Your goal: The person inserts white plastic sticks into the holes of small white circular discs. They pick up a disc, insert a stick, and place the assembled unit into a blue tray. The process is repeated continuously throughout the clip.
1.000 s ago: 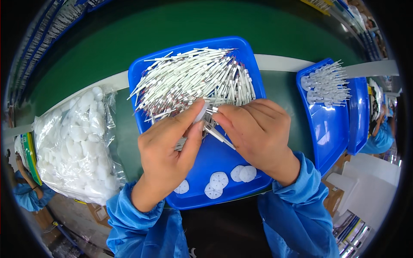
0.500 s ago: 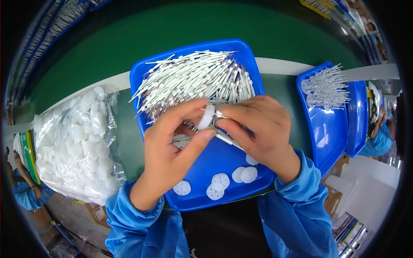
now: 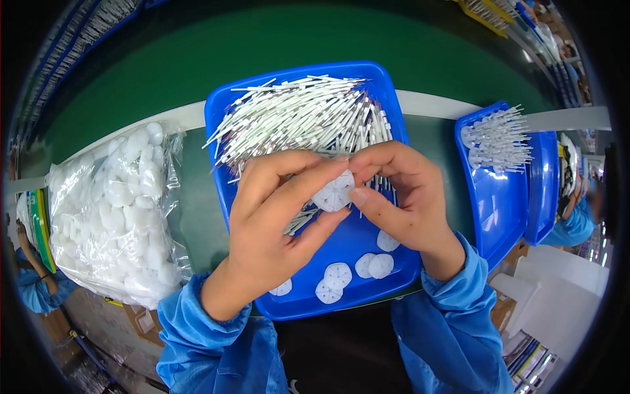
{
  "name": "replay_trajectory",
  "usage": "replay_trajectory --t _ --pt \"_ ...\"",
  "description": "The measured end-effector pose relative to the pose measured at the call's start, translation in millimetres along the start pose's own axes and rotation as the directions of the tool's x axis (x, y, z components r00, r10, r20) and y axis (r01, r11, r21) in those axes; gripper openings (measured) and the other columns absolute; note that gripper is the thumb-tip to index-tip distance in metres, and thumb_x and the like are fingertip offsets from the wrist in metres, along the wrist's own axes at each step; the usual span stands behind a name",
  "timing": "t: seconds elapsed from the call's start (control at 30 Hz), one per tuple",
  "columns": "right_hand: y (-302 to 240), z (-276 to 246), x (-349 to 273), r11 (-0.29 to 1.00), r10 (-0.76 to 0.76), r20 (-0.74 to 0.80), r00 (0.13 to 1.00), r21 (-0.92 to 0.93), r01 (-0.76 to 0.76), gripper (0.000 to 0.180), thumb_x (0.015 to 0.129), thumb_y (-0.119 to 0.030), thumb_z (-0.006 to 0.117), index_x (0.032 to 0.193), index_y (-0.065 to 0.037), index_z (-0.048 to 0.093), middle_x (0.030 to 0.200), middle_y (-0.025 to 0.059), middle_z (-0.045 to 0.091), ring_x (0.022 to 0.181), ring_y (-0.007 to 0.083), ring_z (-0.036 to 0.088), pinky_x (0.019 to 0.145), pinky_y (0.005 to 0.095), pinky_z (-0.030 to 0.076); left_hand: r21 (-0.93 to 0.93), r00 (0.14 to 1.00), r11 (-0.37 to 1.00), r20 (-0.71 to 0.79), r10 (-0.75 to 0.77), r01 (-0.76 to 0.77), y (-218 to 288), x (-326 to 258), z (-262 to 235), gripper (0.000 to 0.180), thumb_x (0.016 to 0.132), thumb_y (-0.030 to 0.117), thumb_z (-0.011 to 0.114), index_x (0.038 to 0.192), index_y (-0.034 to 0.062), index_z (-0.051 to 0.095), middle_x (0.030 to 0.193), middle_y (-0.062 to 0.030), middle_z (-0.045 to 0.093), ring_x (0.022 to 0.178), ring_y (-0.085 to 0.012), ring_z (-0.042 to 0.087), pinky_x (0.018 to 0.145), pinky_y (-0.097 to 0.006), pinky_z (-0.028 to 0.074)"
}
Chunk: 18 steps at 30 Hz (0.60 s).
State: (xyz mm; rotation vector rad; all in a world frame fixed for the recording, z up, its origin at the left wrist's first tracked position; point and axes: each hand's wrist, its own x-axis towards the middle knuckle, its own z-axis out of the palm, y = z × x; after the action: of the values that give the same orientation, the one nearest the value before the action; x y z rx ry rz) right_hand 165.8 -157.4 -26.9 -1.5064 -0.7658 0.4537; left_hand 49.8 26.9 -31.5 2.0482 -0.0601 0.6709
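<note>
Above the blue tray, my left hand (image 3: 272, 213) pinches a white round disc (image 3: 332, 193) between thumb and fingers. The disc's flat face, marked with small holes and lines, is turned up toward me. My right hand (image 3: 413, 203) has its thumb and forefinger closed at the disc's right edge; whatever lies behind the disc is hidden. Beyond both hands, a heap of thin white sticks (image 3: 295, 121) with dark ends fills the far part of the blue tray (image 3: 308, 279). Several similar discs (image 3: 337, 276) lie at the tray's near side, some overlapping.
A clear plastic bag (image 3: 115, 217) packed with white round pieces lies to the left. On the right, another blue tray (image 3: 499, 210) holds discs with sticks standing in them. A co-worker's blue sleeve (image 3: 574, 220) shows at the far right.
The disc has turned from edge-on to face-up. My right fingers have shifted from the sticks beside it to its right edge. The thin sticks at my right fingertips no longer show.
</note>
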Motion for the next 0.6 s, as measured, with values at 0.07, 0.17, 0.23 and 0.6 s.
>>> replay_trajectory --t 0.07,0.17,0.23,0.6 --pt "0.8 -0.2 0.2 1.000 -0.012 0.026 1.000 0.023 0.011 0.028 0.091 0.002 0.084 0.117 -0.001 0.073 0.099 0.0032 0.077 0.092 0.0091 0.073 0.086 0.0274 0.058 0.030 1.000 0.999 0.015 0.026 -0.026 -0.3 -0.8 -0.5 0.062 0.071 -0.002 0.093 0.131 0.0063 0.079 0.123 -0.0099 0.069 0.107 -0.0261 0.068 0.085 -0.035 0.056" --pt "4.8 0.6 -0.9 0.999 -0.029 0.054 0.998 -0.016 0.030 0.033 0.091 0.002 0.083 0.121 -0.001 0.070 0.100 0.0029 0.075 0.093 0.0092 0.071 0.088 0.0285 0.057 0.116 0.995 0.989 0.026 0.093 -0.095 -3.2 -3.5 -1.3 0.062 0.071 -0.002 0.092 0.131 0.0041 0.078 0.122 -0.0118 0.069 0.106 -0.0266 0.069 0.086 -0.035 0.058" --pt "3.8 3.8 -2.4 0.999 -0.024 0.061 0.998 0.040 0.022 0.036 0.092 0.003 0.082 0.125 -0.001 0.067 0.106 0.0036 0.074 0.097 0.0101 0.071 0.091 0.0296 0.057 0.129 0.990 0.984 -0.043 0.132 -0.126 -4.5 -3.3 4.0 0.066 0.067 -0.001 0.093 0.131 0.0091 0.081 0.118 -0.0061 0.071 0.099 -0.0231 0.068 0.080 -0.034 0.054" --pt "6.8 0.6 -5.2 0.969 0.000 0.118 0.993 0.245 -0.029 0.038 0.095 0.006 0.080 0.129 -0.001 0.063 0.117 0.0050 0.069 0.106 0.0128 0.069 0.098 0.0315 0.057 0.125 0.981 0.973 0.032 0.193 -0.195 -2.9 2.5 -2.8 0.054 0.072 0.000 0.091 0.124 0.0018 0.078 0.127 -0.0151 0.075 0.109 -0.0326 0.071 0.091 -0.041 0.057"
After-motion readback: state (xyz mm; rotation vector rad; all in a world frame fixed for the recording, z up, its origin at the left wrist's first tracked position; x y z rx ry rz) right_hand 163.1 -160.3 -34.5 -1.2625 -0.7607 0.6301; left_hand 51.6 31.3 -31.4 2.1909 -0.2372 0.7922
